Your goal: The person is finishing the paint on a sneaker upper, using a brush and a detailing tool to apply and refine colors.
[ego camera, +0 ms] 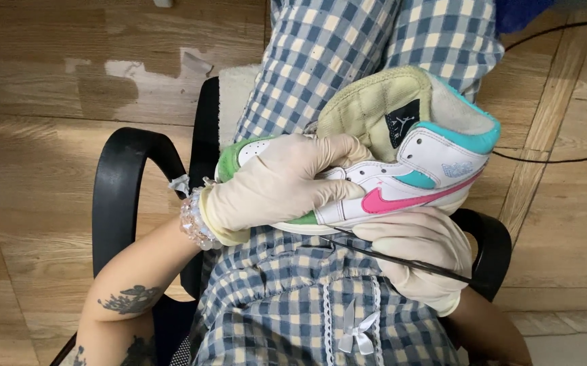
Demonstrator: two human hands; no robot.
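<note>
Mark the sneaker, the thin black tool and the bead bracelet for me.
sneaker (435, 166): head view, on its white side panel near the heel.
thin black tool (402, 259): head view, mid-shaft, across the gloved right hand (421, 254).
bead bracelet (193, 222): head view, on the beads at the left wrist.

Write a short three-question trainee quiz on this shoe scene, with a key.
1. True or false: both hands wear pale gloves.
2. Which hand holds the thin black tool? A) left B) right C) neither
3. Fill in: the sneaker rests on the person's ____, above the black chair.

Key:
1. True: the left hand and right hand are both gloved.
2. B. The left hand grips the front part of the sneaker instead, near its green toe.
3. Lap, covered in blue checked fabric.
</note>
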